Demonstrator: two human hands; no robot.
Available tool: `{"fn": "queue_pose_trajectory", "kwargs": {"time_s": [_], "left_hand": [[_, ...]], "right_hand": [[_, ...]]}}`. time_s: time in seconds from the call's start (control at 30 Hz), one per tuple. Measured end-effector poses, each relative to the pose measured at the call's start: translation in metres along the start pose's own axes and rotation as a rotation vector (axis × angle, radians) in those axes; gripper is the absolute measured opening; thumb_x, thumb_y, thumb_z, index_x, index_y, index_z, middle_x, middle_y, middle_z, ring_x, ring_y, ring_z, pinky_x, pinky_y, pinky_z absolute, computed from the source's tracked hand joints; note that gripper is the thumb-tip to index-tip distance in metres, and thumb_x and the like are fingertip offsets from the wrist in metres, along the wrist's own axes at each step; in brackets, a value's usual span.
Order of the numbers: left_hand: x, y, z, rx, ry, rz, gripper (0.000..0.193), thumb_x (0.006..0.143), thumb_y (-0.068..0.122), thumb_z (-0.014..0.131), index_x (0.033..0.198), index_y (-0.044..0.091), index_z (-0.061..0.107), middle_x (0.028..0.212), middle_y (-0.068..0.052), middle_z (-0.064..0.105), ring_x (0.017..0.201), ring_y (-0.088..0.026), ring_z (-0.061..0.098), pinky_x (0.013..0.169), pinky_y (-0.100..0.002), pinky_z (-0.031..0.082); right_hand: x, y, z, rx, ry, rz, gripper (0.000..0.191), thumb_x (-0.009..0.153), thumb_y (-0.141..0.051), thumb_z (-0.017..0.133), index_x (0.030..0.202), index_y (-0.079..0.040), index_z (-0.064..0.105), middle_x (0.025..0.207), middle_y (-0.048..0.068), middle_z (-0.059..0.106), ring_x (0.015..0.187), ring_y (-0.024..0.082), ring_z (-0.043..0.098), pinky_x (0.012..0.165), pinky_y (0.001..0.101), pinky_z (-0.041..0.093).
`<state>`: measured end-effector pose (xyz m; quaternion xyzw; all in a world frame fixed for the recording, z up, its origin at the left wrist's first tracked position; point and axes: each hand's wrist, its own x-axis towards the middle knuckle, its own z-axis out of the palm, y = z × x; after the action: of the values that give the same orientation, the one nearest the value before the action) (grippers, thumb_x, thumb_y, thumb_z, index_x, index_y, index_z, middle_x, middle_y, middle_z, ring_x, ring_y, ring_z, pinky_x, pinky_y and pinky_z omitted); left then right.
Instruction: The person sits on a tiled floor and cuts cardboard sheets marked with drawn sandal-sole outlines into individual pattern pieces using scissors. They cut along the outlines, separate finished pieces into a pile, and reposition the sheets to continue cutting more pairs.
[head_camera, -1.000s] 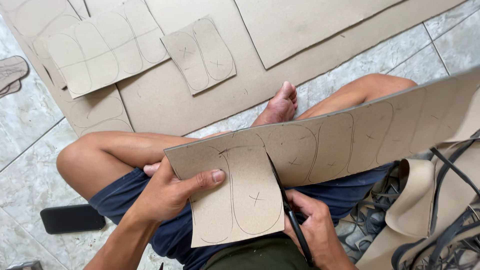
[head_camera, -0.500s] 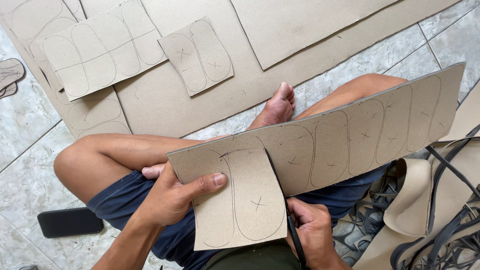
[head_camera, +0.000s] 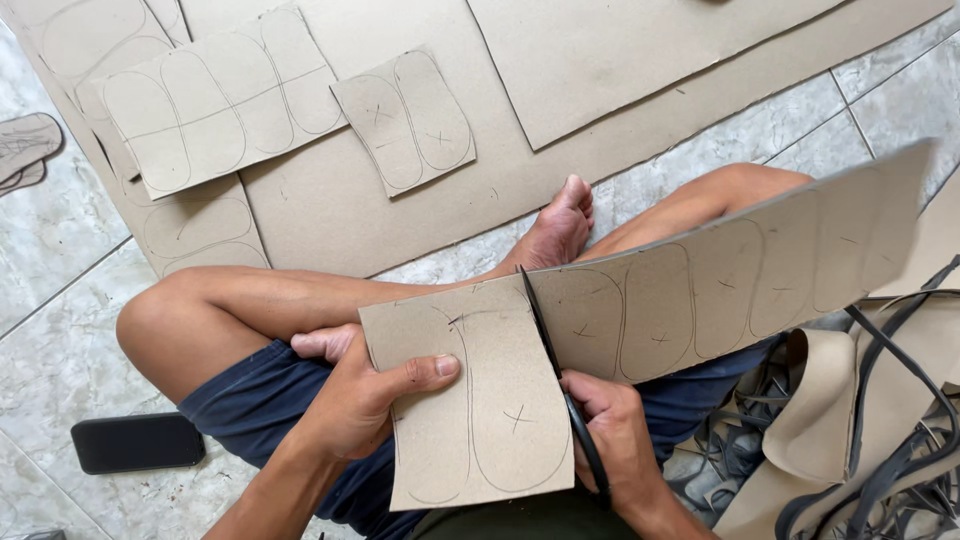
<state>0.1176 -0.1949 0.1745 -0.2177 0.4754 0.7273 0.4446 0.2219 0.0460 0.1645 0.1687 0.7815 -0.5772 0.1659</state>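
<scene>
One head-worn camera looks steeply down, close over the lap (head_camera: 300, 420) and tiled floor (head_camera: 60, 240).

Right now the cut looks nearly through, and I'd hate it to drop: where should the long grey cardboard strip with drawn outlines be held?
Grip the long grey cardboard strip from below, beside the black scissors; its unsupported far end juts out rightward.

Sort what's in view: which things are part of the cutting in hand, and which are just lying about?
In use:
- cardboard strip with drawn outlines
- end section being cut off, held by the left hand
- scissors in the right hand

Lying about:
- small cut piece on the floor
- larger marked piece
- black phone
- scrap offcuts
</scene>
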Motion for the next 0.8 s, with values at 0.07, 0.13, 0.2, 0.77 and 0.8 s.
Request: {"fn": "queue_pose_trajectory", "kwargs": {"time_s": [0.07, 0.13, 0.2, 0.77, 0.8], "left_hand": [[0.004, 0.002, -0.008, 0.018, -0.047, 0.058, 0.066, 0.079, 0.019, 0.076, 0.132, -0.014, 0.053, 0.114, -0.025, 0.069, 0.104, -0.032, 0.071, 0.087, -0.044, 0.06], [0.013, 0.012, -0.019, 0.052, -0.119, 0.139, 0.064, 0.084, 0.023, 0.073, 0.133, -0.015, 0.057, 0.115, -0.024, 0.068, 0.102, -0.03, 0.068, 0.084, -0.041, 0.058], [0.032, 0.032, -0.03, 0.049, -0.062, 0.291, 0.063, 0.086, 0.029, 0.068, 0.135, -0.007, 0.055, 0.116, -0.017, 0.067, 0.105, -0.025, 0.065, 0.087, -0.04, 0.057], [0.099, -0.051, 0.077, 0.001, -0.389, 0.299, 0.099, 0.086, 0.029, 0.076, 0.165, 0.002, 0.022, 0.167, -0.012, 0.03, 0.154, -0.024, 0.031, 0.122, -0.039, 0.03], [0.095, -0.042, 0.085, 0.12, -0.433, 0.347, 0.101, 0.087, 0.028, 0.075, 0.168, 0.006, 0.018, 0.171, -0.008, 0.024, 0.157, -0.021, 0.025, 0.124, -0.037, 0.026]], "right_hand": [[0.003, 0.006, -0.002, 0.029, -0.006, 0.04, 0.021, 0.09, -0.013, 0.069, 0.078, 0.004, 0.069, 0.053, 0.004, 0.062, 0.049, 0.009, 0.055, 0.044, 0.0259, 0.045], [0.005, 0.01, -0.006, 0.156, -0.035, 0.208, 0.033, 0.094, -0.014, 0.064, 0.069, 0.006, 0.066, 0.046, 0.005, 0.06, 0.039, 0.012, 0.054, 0.038, 0.028, 0.042], [0.006, 0.013, -0.008, 0.218, 0.024, 0.302, 0.025, 0.091, -0.014, 0.067, 0.076, 0.006, 0.073, 0.048, 0.008, 0.06, 0.039, 0.014, 0.053, 0.038, 0.0281, 0.04], [-0.021, 0.049, -0.02, 0.49, 0.228, -0.095, 0.052, 0.084, -0.032, 0.08, 0.109, 0.013, 0.072, 0.066, 0.01, 0.067, 0.057, 0.015, 0.063, 0.051, 0.0268, 0.051], [-0.023, 0.05, -0.022, 0.503, 0.21, -0.079, 0.056, 0.082, -0.036, 0.081, 0.109, 0.013, 0.072, 0.065, 0.011, 0.067, 0.056, 0.016, 0.063, 0.05, 0.0279, 0.052]]}}
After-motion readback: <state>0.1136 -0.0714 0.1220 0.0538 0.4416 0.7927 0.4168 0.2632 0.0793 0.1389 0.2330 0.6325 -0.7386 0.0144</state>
